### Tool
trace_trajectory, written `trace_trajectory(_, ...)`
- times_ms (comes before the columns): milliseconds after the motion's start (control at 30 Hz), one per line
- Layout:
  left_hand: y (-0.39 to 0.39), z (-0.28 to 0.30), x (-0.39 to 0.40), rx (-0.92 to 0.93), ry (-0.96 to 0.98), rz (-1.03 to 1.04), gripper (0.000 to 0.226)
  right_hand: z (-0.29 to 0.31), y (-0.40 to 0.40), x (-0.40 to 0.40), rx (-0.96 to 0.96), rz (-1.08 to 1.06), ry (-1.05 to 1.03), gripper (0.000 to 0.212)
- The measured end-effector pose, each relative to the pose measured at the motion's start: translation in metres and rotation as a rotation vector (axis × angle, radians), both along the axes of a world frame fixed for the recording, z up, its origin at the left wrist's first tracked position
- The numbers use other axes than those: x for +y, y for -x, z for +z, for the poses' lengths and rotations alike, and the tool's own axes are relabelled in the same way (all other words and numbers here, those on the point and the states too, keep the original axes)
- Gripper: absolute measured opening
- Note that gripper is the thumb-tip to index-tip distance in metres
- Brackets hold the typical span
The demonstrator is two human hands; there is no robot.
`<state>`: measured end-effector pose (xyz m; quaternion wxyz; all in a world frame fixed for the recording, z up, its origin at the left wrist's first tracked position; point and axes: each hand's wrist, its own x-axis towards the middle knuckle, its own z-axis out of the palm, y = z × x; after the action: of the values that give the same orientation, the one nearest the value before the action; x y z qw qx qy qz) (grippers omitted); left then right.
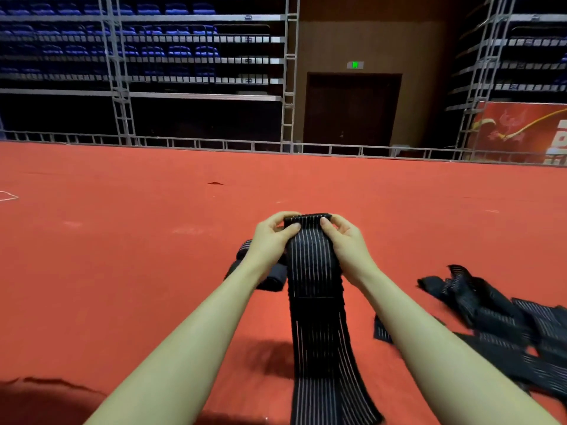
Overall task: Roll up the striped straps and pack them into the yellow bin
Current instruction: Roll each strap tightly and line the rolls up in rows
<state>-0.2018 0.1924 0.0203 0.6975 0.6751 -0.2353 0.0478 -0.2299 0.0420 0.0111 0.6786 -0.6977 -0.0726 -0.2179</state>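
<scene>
Both hands pinch the far end of a black striped strap (313, 271), left hand (270, 240) and right hand (346, 240) at its two edges, thumbs on top. It trails toward the person over the red floor (122, 240). Loose straps (497, 320) lie right, rolled straps (264, 277) behind the left wrist.

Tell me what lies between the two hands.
In the head view, the top end of the striped strap spans between the left hand and the right hand; both pinch it.
</scene>
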Motion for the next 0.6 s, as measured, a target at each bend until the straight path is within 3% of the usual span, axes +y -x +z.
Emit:
trace_trajectory(367,-0.044,-0.083,-0.014,0.162,0.022,0.034,0.013,-0.079,-0.047,-0.009,0.107,-0.148,0.018,0.037)
trace_trajectory(433,-0.053,-0.094,-0.017,0.181,0.007,0.028,0.016,-0.091,-0.055,-0.015,0.141,-0.118,0.019,0.034)
trace_trajectory(533,-0.069,-0.114,-0.019,0.214,-0.034,0.01,0.03,-0.109,-0.064,-0.023,0.193,-0.015,-0.066,0.011)
trace_trajectory(600,-0.077,-0.127,-0.022,0.253,-0.017,-0.023,0.038,-0.12,-0.071,-0.029,0.227,0.041,-0.142,0.015)
